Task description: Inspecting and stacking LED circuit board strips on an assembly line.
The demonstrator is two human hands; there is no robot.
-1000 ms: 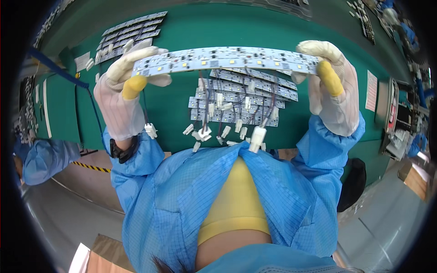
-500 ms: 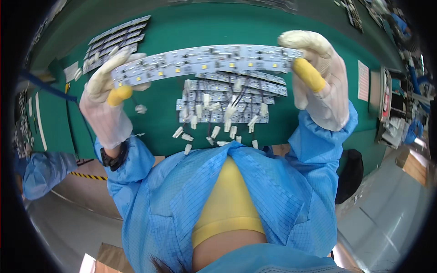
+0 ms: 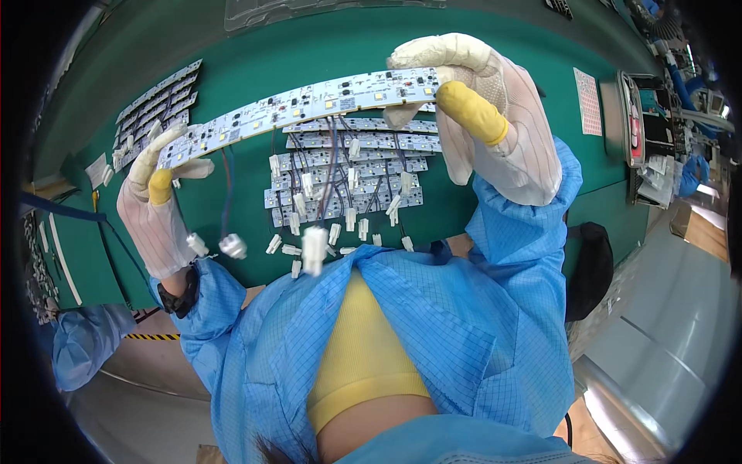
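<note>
A long white LED circuit board is held up between my hands, its component side in view. Gloved, with a yellow cot on the thumb, my left hand pinches the board's left end. My right hand, gloved the same way, grips the right end between thumb and fingers. Thin wires hang from the board, ending in white connectors. Below it, a stack of similar LED boards lies on the green mat, with several white plugs spread along its near side.
Another pile of LED boards lies at the far left. A printed sheet rests on the mat at right, beside a metal rack of parts. At the left edge shows another person's blue sleeve.
The held board and both hands have shifted left in the picture. The board slopes more, its left end lower, and its wires and connectors now dangle in view.
</note>
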